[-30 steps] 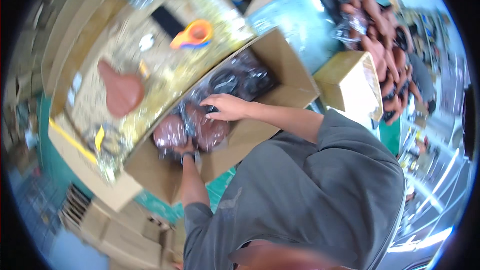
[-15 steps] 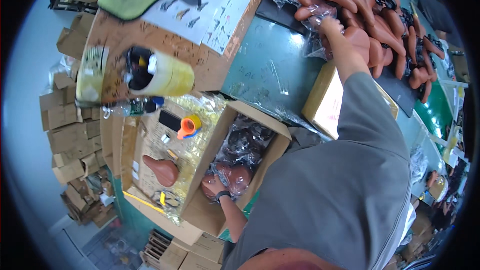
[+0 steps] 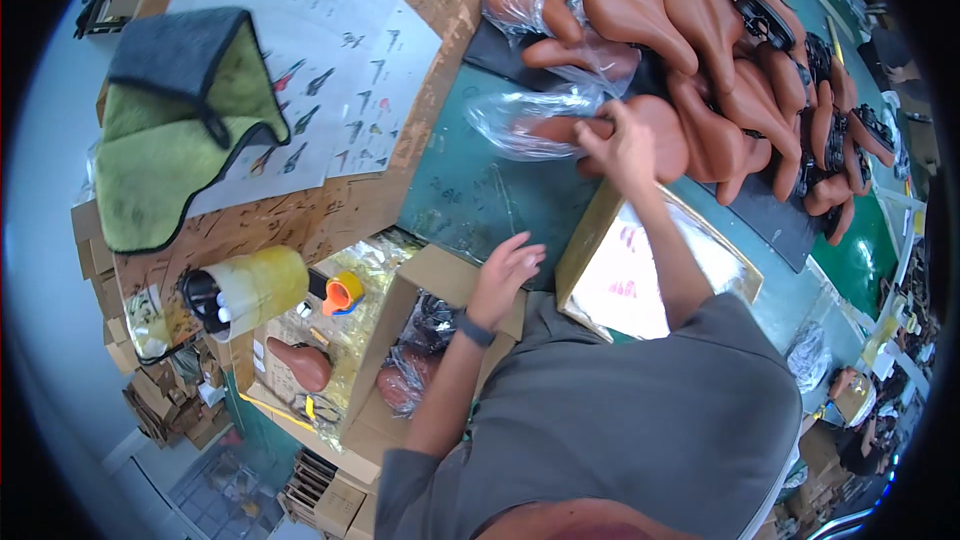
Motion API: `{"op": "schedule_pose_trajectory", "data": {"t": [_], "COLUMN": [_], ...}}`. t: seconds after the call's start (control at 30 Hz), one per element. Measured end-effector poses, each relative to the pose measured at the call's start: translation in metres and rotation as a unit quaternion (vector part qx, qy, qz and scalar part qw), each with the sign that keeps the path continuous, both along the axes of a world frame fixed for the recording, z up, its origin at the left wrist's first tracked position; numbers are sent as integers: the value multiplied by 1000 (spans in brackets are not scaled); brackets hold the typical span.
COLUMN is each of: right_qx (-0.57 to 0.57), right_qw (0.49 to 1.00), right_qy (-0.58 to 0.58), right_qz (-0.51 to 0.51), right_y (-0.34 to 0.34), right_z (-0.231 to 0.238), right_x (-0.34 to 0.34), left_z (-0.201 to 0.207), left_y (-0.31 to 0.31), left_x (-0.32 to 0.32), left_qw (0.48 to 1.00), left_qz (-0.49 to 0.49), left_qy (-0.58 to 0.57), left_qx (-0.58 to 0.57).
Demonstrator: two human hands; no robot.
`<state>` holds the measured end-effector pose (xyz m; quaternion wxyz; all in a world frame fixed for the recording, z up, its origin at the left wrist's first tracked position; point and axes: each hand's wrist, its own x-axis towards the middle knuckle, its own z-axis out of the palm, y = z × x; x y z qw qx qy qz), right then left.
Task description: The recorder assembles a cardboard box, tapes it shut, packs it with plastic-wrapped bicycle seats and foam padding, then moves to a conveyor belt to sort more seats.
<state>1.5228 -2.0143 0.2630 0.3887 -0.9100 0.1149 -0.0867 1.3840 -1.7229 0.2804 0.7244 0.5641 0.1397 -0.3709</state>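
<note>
My right hand [image 3: 625, 150] is closed around a brown bicycle saddle [image 3: 550, 128] at the near edge of a large pile. A loose clear plastic bag [image 3: 490, 120] covers the saddle's narrow nose. My left hand [image 3: 508, 275] is raised with its fingers apart, holding nothing, over the far end of an open cardboard box [image 3: 440, 275]. Inside the box, a brown saddle [image 3: 402, 385] lies wrapped in plastic, with more wrapped dark pieces beyond it. More brown saddles [image 3: 635, 15] are heaped at the upper right, a few of them bagged.
A bright-topped open box [image 3: 650, 270] stands under my right forearm. To the left are a green-grey cloth [image 3: 150, 160], printed sheets [image 3: 350, 90], a yellow container [image 3: 270, 285], an orange tape roll [image 3: 343, 292] and a lone brown saddle [image 3: 300, 365] on cardboard.
My left hand has come up out of the cardboard box, leaving the wrapped saddle there. My right hand has moved nearer and now grips a partly bagged saddle. The view has shifted.
</note>
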Motion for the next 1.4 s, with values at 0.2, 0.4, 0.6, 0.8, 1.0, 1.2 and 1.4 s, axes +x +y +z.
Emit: {"op": "schedule_pose_trajectory", "data": {"t": [0.2, 0.4, 0.6, 0.8, 1.0, 1.2, 1.4], "right_qx": [146, -2, -141, -288, -272, -245, 357], "right_qw": [963, 965, 988, 913, 884, 898, 818], "right_qy": [151, -138, 64, 280, 267, 279, 440], "right_qz": [168, 224, 21, 77, 271, 236, 102], "right_y": [70, 4, 4, -17, 144, 221, 238], "right_z": [38, -23, -106, -201, -176, -166, -27], "right_x": [-76, 99, 293, 325, 95, -116, -208], "left_z": [-61, -102, -29, -3, 16, -41, -241], "left_y": [-51, 49, 115, 171, 248, 326, 341], "left_x": [59, -11, -171, -283, -450, -429, -386], "left_qw": [902, 937, 931, 768, 793, 856, 826], "left_qz": [336, 235, 285, 314, 598, 485, 530], "left_qy": [189, 253, 202, 93, 112, 175, 189], "left_qx": [-196, -42, -106, -551, -32, 47, 28]}}
